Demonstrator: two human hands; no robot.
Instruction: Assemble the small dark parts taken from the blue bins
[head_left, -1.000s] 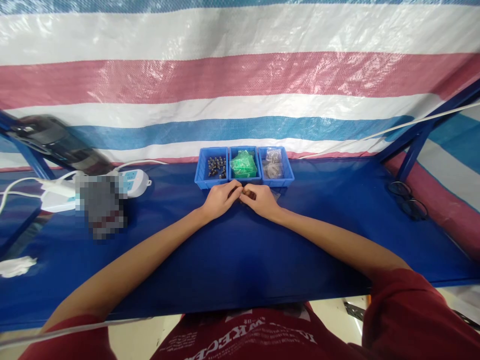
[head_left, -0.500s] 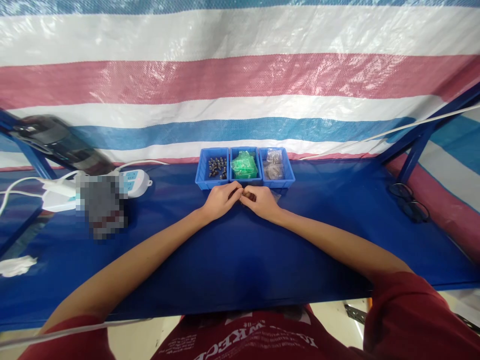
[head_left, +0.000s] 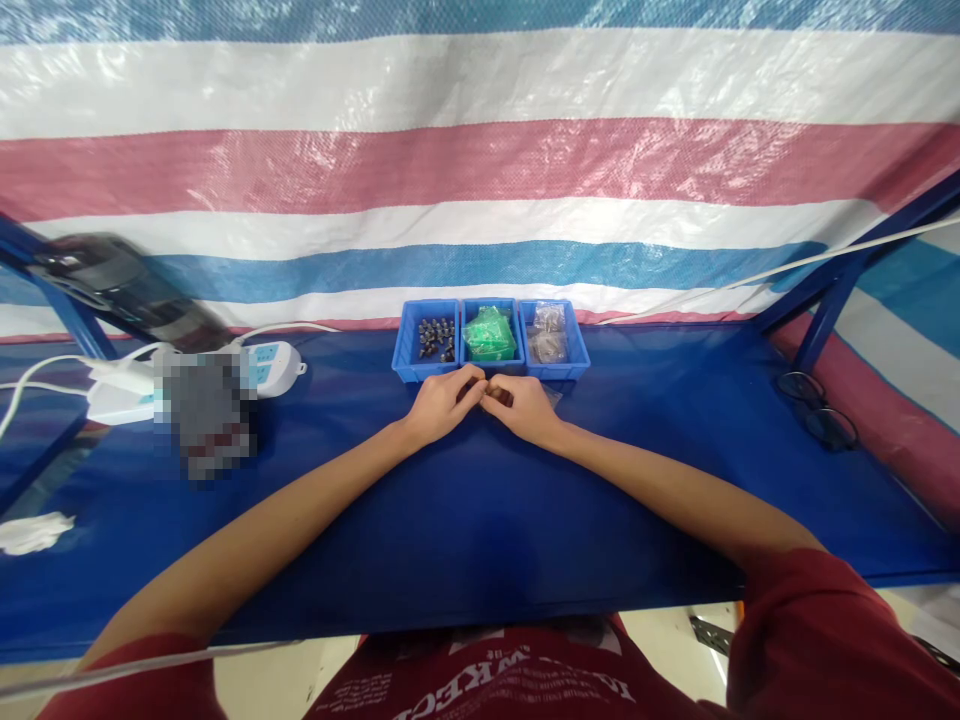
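Observation:
My left hand (head_left: 442, 402) and my right hand (head_left: 523, 406) meet fingertip to fingertip just in front of the middle bin. Both are closed in a pinch, and whatever lies between the fingertips is too small and too hidden to name. A bit of clear plastic (head_left: 553, 397) shows beside the right hand. Behind the hands stand three blue bins in a row. The left bin (head_left: 406, 345) has several small dark metal pieces (head_left: 437, 336), the middle one green plastic packets (head_left: 490, 335), and the right one clear bags (head_left: 547, 340) with greyish contents.
White power strips (head_left: 274, 369) with cables and a blurred-out dark object (head_left: 206, 410) lie at left. A dark bottle (head_left: 135, 290) leans behind them. White crumpled tissue (head_left: 34, 533) lies at the left edge. Glasses (head_left: 825, 420) rest at right, near the blue frame (head_left: 840, 275).
The whole view has shifted slightly downward with the head. My hands stay pinched together in the same spot, with only tiny finger movement.

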